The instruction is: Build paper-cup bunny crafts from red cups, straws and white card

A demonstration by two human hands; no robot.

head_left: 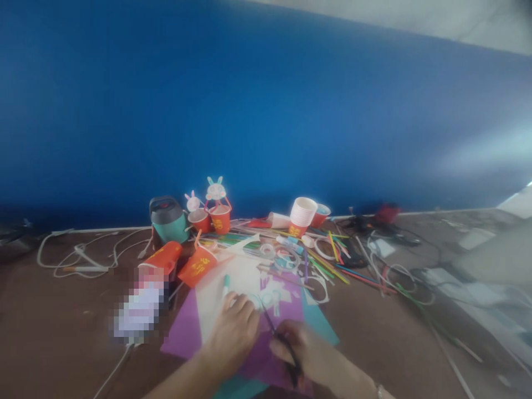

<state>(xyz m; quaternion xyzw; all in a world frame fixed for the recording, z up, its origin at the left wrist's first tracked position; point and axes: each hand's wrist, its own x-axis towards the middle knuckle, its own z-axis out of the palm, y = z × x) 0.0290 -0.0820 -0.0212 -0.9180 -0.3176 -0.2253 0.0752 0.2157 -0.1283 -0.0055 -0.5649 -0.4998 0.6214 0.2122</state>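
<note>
My right hand (305, 349) is wrapped round the handles of a pair of dark scissors (270, 318), whose blades point up and left. My left hand (236, 327) is closed, its fingers curled around the edge of a small white paper piece (254, 301) with a teal outline, close to the scissor blades. Much of that piece is hidden by my fingers. Just beyond the left hand is a teal-capped marker (226, 282). Beneath both hands spread a white sheet (208, 302), a purple sheet (183, 332) and a teal sheet (324, 324). Paper scraps (285, 293) lie on the purple sheet.
Orange paper cups (199, 266) stand or lie at the left, by a teal and grey jug (169, 221). Two bunny-face cutouts (216, 191) rise over cups. Stacked cups (302, 213), coloured sticks (328, 263) and tape rolls (267, 252) fill the back. Cables (399, 277) trail at right.
</note>
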